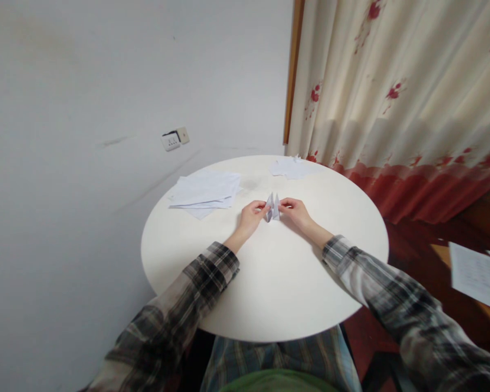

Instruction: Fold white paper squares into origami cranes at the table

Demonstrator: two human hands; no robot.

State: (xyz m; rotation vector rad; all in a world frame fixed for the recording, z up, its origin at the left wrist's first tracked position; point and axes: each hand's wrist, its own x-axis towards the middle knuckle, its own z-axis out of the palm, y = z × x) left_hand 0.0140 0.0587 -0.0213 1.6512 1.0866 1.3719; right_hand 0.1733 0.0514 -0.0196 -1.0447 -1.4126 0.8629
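A small piece of folded white paper (273, 208) stands upright between my two hands, with two pointed flaps rising side by side. My left hand (253, 213) pinches its left flap between thumb and fingers. On the other side my right hand (296, 210) grips the right flap in the same way. The paper is just above or touching the round white table (269, 294); I cannot tell which. The fingertips behind the paper are partly hidden.
A loose stack of white paper sheets (204, 189) lies at the table's left back. More paper pieces (291, 167) lie near the far edge. A wall with a socket (171, 141) borders the left, a floral curtain (392, 92) the right. Printed sheets (477, 275) rest lower right.
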